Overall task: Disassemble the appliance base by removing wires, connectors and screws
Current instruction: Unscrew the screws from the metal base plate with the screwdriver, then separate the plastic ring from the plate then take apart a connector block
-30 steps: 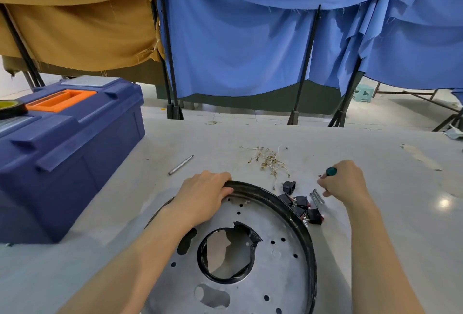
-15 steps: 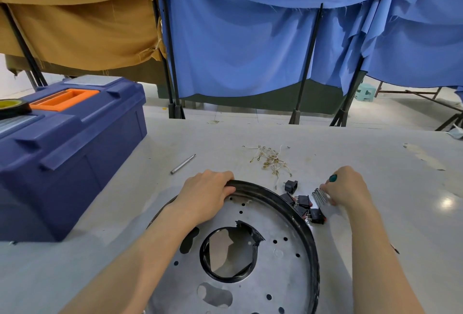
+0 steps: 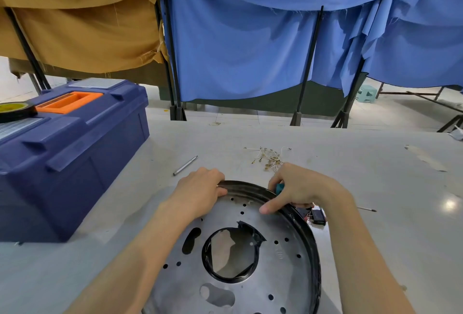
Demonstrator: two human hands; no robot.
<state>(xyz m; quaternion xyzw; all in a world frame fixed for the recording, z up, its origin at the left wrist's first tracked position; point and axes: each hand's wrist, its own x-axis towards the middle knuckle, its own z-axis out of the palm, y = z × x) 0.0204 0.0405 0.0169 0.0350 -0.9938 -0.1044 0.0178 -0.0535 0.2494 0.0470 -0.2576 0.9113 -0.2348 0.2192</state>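
Note:
The appliance base [image 3: 280,273] is a round grey metal plate with a black rim, several small holes and a black-ringed centre opening, lying on the table in front of me. My left hand [image 3: 200,192] grips its far rim at the left. My right hand [image 3: 298,189] holds a green-handled tool [image 3: 279,187] in its palm and rests on the far rim at the right, thumb lying on the plate. A black connector [image 3: 317,216] lies just right of the rim, partly hidden by my right wrist. A bunch of removed wires with brass terminals [image 3: 269,157] lies beyond the hands.
A large blue toolbox [image 3: 75,148] with an orange handle stands at the left, a roll of tape [image 3: 15,111] on its lid. A metal rod [image 3: 185,165] lies left of the wires; a thin pin [image 3: 366,209] lies at the right. Blue and tan cloths hang behind the table.
My right hand has moved left from beside the connectors onto the base's far rim, still holding the green-handled tool. The left hand has kept its grip on the rim.

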